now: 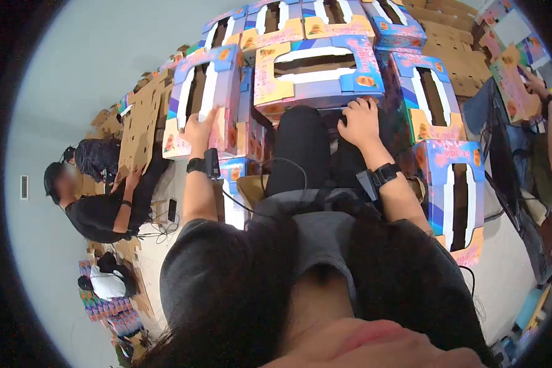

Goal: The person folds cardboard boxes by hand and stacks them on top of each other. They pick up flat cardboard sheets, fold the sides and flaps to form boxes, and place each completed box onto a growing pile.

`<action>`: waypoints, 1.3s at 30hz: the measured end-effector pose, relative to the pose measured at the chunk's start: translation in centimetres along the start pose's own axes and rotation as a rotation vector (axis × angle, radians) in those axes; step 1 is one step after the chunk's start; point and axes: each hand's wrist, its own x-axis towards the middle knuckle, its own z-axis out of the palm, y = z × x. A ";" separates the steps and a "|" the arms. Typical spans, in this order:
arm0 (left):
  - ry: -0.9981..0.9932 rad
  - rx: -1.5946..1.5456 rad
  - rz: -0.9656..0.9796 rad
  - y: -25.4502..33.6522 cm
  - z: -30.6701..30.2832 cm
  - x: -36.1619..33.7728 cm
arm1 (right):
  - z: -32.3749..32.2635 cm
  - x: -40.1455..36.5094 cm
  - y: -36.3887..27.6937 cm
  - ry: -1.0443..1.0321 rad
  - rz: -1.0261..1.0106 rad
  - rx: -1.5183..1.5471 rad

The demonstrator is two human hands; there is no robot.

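My left hand (199, 132) is on the near end of a printed cardboard box (227, 92), its fingers bent at the edge of the white-rimmed opening and its thumb stretched to the right. The box is blue, purple and yellow with pink lettering. My right hand (360, 121) lies with fingers spread over my knee, close to the near edge of a similar box (276, 92) set crosswise in the middle. It holds nothing. Dark wristbands circle both my wrists, and a cable runs from the left one.
More printed boxes (337, 29) stand in a row behind, and others (438, 184) at my right. A person in black (98, 214) handles brown cardboard (141, 129) on the left. At far right, another person's hand (535, 84) touches a printed box (512, 92).
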 end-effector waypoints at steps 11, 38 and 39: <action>0.266 -0.085 0.351 4.9 -16.5 -2.2 | 0.4 0.0 0.0 0.073 -0.056 0.046; 0.036 -0.349 0.955 11.5 -12.5 -11.7 | -8.4 -5.5 4.9 -0.126 0.606 1.620; 0.044 -0.255 0.898 10.7 -12.5 -11.5 | -8.3 -5.6 4.9 -0.117 0.607 1.618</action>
